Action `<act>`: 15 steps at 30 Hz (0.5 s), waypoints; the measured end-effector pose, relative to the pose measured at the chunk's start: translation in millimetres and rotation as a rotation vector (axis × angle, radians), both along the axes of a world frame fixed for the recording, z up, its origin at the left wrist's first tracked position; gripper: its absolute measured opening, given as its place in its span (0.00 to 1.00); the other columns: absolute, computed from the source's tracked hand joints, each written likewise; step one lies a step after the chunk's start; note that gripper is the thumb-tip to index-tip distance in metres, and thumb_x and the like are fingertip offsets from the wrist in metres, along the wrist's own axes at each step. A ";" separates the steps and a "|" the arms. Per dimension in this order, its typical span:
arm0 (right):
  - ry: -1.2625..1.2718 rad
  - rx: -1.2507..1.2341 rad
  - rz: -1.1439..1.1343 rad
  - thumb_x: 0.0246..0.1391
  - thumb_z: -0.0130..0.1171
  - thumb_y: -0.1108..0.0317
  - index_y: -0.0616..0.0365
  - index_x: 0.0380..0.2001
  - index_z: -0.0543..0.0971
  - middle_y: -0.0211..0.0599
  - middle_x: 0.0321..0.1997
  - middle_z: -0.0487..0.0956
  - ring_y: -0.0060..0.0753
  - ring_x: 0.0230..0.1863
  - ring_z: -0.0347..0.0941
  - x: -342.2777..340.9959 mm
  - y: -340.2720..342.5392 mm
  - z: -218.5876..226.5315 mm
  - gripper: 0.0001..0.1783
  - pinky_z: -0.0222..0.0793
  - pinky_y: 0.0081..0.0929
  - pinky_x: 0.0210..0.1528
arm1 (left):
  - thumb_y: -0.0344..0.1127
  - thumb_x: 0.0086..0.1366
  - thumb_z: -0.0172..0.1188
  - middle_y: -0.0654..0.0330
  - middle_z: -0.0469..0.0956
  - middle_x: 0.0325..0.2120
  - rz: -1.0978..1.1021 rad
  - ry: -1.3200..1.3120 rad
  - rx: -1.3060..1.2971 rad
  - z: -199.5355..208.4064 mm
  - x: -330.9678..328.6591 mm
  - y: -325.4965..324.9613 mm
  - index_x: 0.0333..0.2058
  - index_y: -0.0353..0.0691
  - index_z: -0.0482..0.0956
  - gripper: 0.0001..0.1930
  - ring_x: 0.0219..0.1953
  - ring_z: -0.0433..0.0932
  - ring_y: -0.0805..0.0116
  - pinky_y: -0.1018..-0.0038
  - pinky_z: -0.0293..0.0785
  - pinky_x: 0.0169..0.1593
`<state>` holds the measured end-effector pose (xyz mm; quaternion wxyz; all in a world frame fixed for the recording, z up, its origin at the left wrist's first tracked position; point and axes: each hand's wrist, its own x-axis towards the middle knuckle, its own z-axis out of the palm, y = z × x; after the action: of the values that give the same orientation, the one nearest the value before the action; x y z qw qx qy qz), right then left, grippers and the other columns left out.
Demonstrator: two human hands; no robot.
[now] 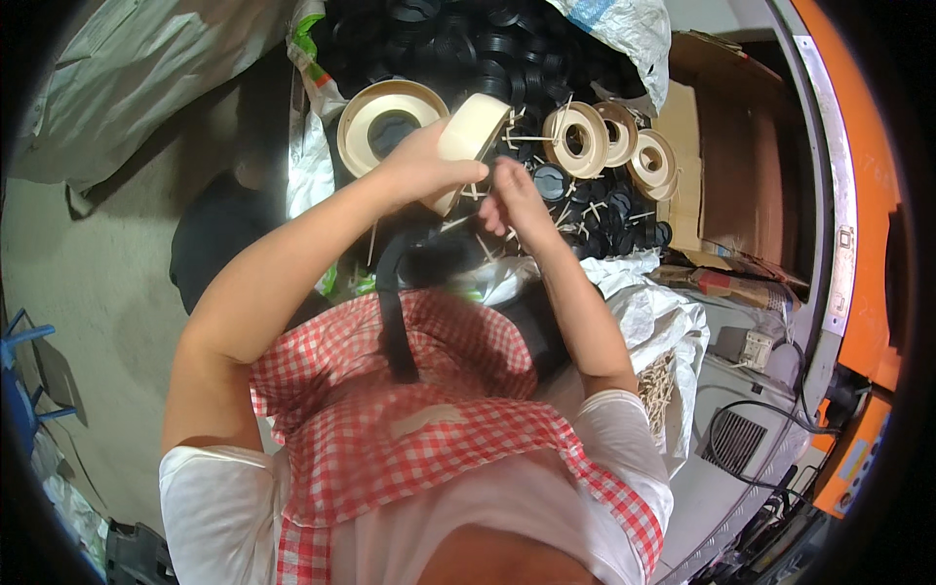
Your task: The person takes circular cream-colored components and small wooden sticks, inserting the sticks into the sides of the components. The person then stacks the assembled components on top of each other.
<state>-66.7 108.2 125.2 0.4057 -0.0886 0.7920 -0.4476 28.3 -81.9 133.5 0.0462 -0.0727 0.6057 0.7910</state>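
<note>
My left hand (421,164) grips a cream plastic ring (474,125), tilted so its broad outer side shows. Close by on the right, my right hand (517,200) has its fingers curled in beside the ring's edge; whatever they may hold is hidden. Behind my left hand lies a wide cream ring (355,127) with a black middle showing through. Several smaller cream rings (589,167) rest to the right on a heap of black round plastic caps (492,47). Thin cream plastic sticks (531,138) are scattered among the caps.
A white woven bag (624,34) edges the heap. To the right stand an open cardboard box (741,146), an orange machine frame (863,195) and a grey cabinet with a black cable (717,424). Loose cream sticks (659,390) fill a bag beside my right arm.
</note>
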 end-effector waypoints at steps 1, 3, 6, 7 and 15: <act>0.492 0.189 0.162 0.52 0.54 0.45 0.64 0.60 0.55 0.35 0.27 0.79 0.31 0.31 0.76 4.8 -1.0 -2.6 0.42 0.72 0.24 0.36 | 0.35 0.52 0.63 0.58 0.72 0.45 0.031 -0.031 0.024 -2.3 2.5 -2.1 0.55 0.35 0.63 0.32 0.45 0.72 0.72 0.76 0.71 0.47; 0.575 0.325 0.299 0.49 0.59 0.52 0.65 0.59 0.58 0.40 0.37 0.79 0.37 0.40 0.75 -2.7 0.6 8.6 0.40 0.68 0.29 0.48 | 0.36 0.52 0.64 0.57 0.72 0.46 0.079 0.010 0.162 -7.8 7.4 -8.0 0.57 0.36 0.61 0.35 0.46 0.72 0.71 0.75 0.71 0.48; 0.620 -0.175 -0.081 0.48 0.65 0.62 0.66 0.53 0.67 0.38 0.45 0.75 0.26 0.44 0.70 -40.8 28.8 -38.5 0.32 0.65 0.24 0.49 | 0.37 0.53 0.63 0.58 0.70 0.46 0.209 -0.005 0.279 -0.7 7.4 -14.4 0.57 0.37 0.59 0.34 0.46 0.72 0.70 0.74 0.72 0.48; 0.869 -0.020 0.007 0.45 0.66 0.63 0.66 0.53 0.66 0.43 0.47 0.74 0.34 0.49 0.69 -46.3 25.0 -31.2 0.33 0.64 0.32 0.53 | 0.37 0.54 0.61 0.58 0.71 0.45 0.260 0.035 0.281 1.6 10.6 -21.9 0.57 0.37 0.60 0.33 0.46 0.72 0.70 0.73 0.73 0.47; 0.991 0.861 0.576 0.30 0.73 0.58 0.42 0.60 0.62 0.50 0.65 0.56 0.58 0.61 0.54 -89.7 77.0 -76.1 0.49 0.59 0.44 0.59 | 0.42 0.56 0.54 0.45 0.65 0.53 0.802 -0.354 -0.676 -61.0 -2.8 -58.3 0.57 0.39 0.62 0.30 0.57 0.62 0.50 0.62 0.58 0.59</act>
<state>-156.3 185.2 49.1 0.0991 -0.3189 0.9346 0.1225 25.5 -140.1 72.5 -0.1835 -0.4401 0.7337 0.4840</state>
